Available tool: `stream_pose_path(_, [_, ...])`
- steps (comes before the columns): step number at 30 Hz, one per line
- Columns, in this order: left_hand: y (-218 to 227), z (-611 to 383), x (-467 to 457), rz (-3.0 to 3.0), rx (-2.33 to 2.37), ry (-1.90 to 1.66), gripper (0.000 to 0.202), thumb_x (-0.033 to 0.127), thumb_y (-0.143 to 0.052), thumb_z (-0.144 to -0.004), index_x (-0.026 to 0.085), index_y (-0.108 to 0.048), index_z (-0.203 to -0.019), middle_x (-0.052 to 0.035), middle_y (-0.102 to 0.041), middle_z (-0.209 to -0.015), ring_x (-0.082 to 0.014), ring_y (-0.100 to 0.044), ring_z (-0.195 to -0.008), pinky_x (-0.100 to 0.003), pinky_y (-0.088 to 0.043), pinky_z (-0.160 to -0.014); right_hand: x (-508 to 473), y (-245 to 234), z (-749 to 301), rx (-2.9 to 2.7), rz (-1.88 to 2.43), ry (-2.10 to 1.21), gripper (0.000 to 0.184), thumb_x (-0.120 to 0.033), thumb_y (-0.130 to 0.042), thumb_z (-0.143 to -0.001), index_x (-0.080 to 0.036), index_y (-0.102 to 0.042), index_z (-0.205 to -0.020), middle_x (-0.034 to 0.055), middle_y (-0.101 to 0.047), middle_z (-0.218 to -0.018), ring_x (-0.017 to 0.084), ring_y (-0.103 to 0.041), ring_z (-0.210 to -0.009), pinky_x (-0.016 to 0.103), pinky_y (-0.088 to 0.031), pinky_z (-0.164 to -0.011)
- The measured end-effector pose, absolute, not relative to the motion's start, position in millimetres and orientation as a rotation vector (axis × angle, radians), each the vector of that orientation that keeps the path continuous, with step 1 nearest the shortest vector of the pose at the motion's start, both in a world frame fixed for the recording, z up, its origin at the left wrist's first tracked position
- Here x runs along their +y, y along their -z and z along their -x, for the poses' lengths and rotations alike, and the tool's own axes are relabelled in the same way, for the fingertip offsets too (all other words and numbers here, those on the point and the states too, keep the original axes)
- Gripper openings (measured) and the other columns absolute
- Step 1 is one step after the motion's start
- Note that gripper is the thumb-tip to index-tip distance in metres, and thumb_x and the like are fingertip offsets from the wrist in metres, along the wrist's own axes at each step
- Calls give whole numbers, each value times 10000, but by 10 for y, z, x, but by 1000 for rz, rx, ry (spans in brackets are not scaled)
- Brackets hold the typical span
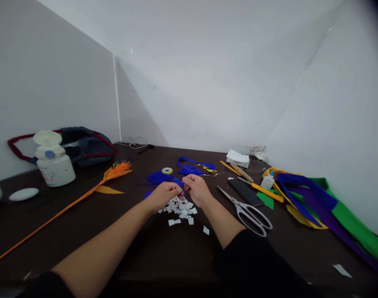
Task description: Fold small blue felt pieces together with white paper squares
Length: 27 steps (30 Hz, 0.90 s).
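Observation:
Over the middle of the table my left hand (pixel 164 195) and my right hand (pixel 196 189) meet, fingertips almost touching. Both are closed in a pinch. Whatever lies between the fingers is too small or hidden to make out. Just below them lies a loose pile of small white paper-like pieces (pixel 183 211), a few scattered toward me. Behind my left hand is a heap of tiny blue bits (pixel 158 178), with a yellow-rimmed roll (pixel 167 170) beside it. A blue strip (pixel 177 181) shows partly behind my fingers.
Scissors (pixel 247 211), a black flat case (pixel 245 192), a yellow-handled tool (pixel 263 190), a glue bottle (pixel 267 181) and coloured felt sheets (pixel 319 198) lie to the right. On the left are an orange handmade flower (pixel 110 176), a white bottle (pixel 55 167) and a bag (pixel 89 145).

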State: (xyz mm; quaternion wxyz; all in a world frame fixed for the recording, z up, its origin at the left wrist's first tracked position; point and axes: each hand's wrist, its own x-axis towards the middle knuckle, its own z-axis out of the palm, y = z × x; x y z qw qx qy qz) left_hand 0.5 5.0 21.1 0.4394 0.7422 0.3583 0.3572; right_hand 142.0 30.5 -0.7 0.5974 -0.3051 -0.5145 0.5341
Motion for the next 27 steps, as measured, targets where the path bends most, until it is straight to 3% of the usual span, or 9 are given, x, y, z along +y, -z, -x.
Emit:
stream_pose_path(12, [-127,-17,147,-2293,1308,-854,274,325,-409,-738,171,-616,-645,12,-624,-633,-117,-520,-601,-214,-345,-583,333,62,-1367,-1328,1060,-768,238,-392,-547,-639,-160,-518,-595,-55,-438,-503,83,-368,-485,217,-308,-492])
stream_pose_path(17, [-101,-21,171,-2462,1403,-806,276,311,-392,-757,190,-621,-662,-4,-636,-677,-136,-538,-681,-241,-338,-662,308,46,-1329,-1333,1133,-717,234,-388,-526,-648,-159,-527,-601,-42,-466,-527,93,-397,-504,220,-319,-501])
stream_pose_path(22, [-82,-48,177,-2568,1487,-753,281,268,-347,-782,204,-601,-682,-11,-638,-706,-157,-543,-742,-339,-278,-806,281,15,-1330,-1305,1156,-697,241,-390,-505,-663,-156,-547,-626,-23,-512,-565,108,-444,-544,227,-340,-538])
stream_pose_path(27, [-88,-58,152,-2600,1574,-756,250,293,-388,-765,214,-612,-688,-18,-633,-697,-166,-544,-734,-393,-232,-858,271,11,-1322,-1286,1168,-690,233,-386,-514,-652,-161,-531,-595,-34,-482,-534,104,-416,-525,226,-321,-523])
